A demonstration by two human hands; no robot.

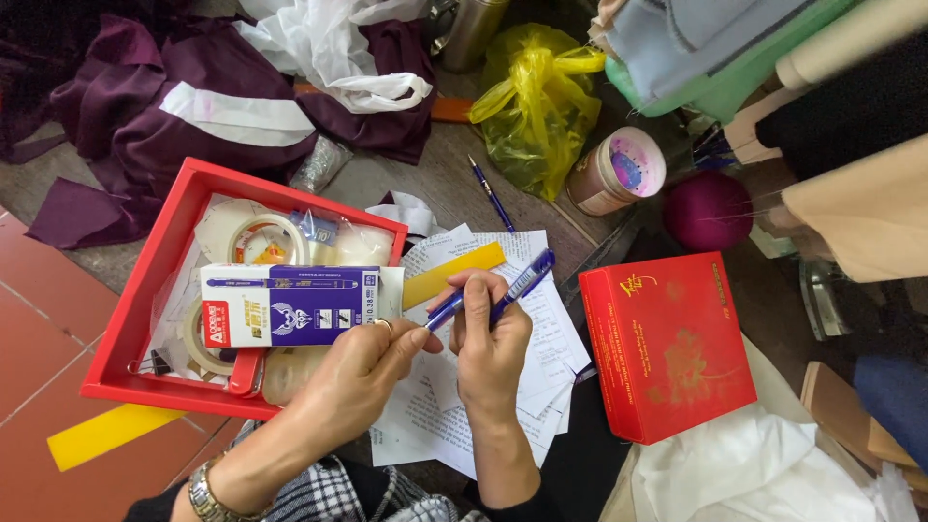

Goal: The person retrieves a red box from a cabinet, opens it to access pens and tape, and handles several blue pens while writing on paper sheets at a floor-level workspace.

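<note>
Pen box (pixel 290 305) lies on the tray (pixel 145 280) w/ tape rolls (pixel 263 235) in it, left of the papers (pixel 541 329). Lid (pixel 667 343) sits right of papers; cup (pixel 619 169) and bag (pixel 536 97) behind.

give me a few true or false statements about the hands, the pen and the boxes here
1. Both hands hold a blue pen. True: the right hand has it in its grip and the left hand pinches its lower end.
2. The pen box lies inside the red tray. True.
3. The red box stands open. False: it is closed, lying right of the papers.
4. The yellow bag sits in the tray. False: it lies beyond the tray, on the table.
5. The left wrist bears a watch. True.
</note>
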